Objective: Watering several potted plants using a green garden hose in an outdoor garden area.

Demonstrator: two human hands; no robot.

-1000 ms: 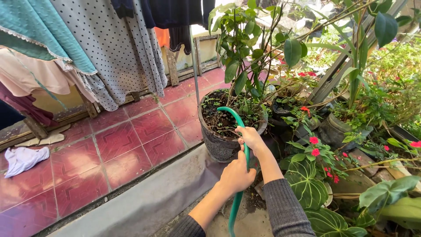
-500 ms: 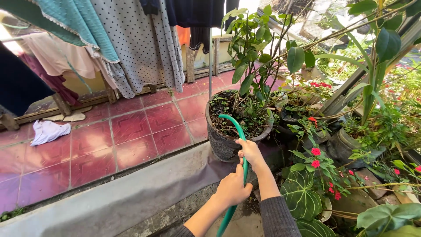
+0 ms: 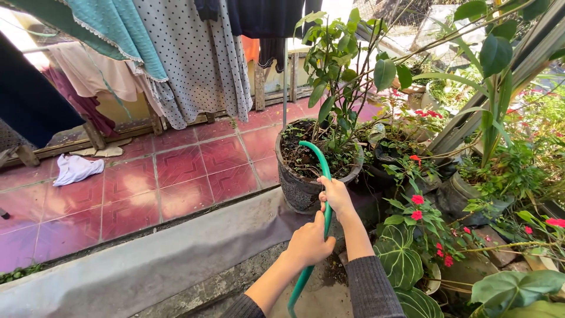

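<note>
A green garden hose [image 3: 322, 171] rises from the bottom of the head view and bends down into a dark round plant pot [image 3: 303, 188] filled with soil and a leafy shrub. My left hand [image 3: 309, 241] is closed around the hose lower down. My right hand [image 3: 335, 194] grips it higher up, just in front of the pot's rim. The hose tip lies over the soil; I cannot tell whether water flows.
Red-flowered plants [image 3: 418, 206] and broad veined leaves [image 3: 400, 259] crowd the right. A grey concrete curb [image 3: 147, 265] borders red floor tiles [image 3: 176, 176]. Laundry [image 3: 194, 53] hangs from a rack behind. A white cloth [image 3: 76, 168] lies on the tiles.
The view has shifted a little to the right and nearer the pot. Both hands keep their hold on the hose, which still points into the pot.
</note>
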